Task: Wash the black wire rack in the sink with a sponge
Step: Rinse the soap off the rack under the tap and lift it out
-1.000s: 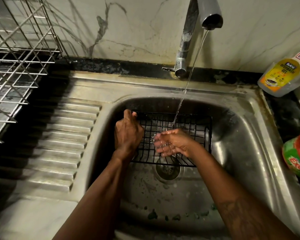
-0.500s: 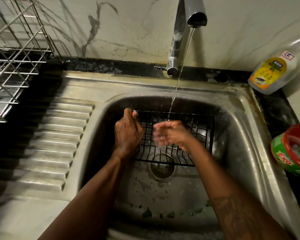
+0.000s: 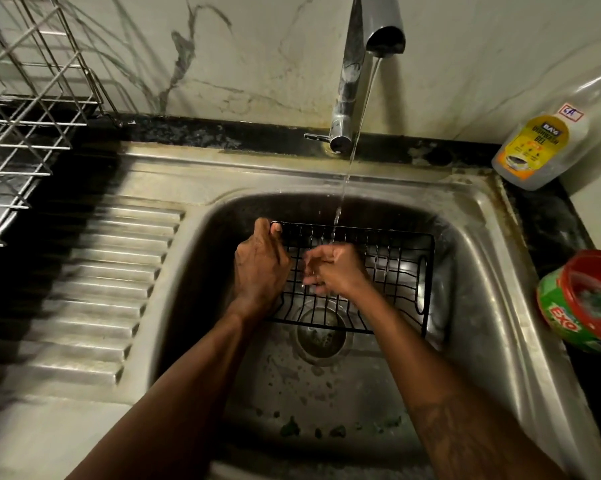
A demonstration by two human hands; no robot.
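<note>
The black wire rack (image 3: 392, 268) lies tilted in the steel sink (image 3: 482, 271), over the drain (image 3: 321, 336). My left hand (image 3: 261, 268) grips the rack's left edge, thumb over the top corner. My right hand (image 3: 337, 270) rests on the grid near its middle with fingers spread, under the thin stream of water (image 3: 352, 154) from the tap (image 3: 357, 67). No sponge shows in either hand.
A ribbed draining board (image 3: 119, 271) lies left of the basin, with a metal dish rack (image 3: 22, 116) at the far left. A dishwash gel bottle (image 3: 541, 147) and a red-lidded green tub (image 3: 583, 303) stand on the right counter. Green specks dot the sink floor.
My right hand has slid slightly up and left across the grid under the water. The left hand keeps its grip. The camera has shifted a little.
</note>
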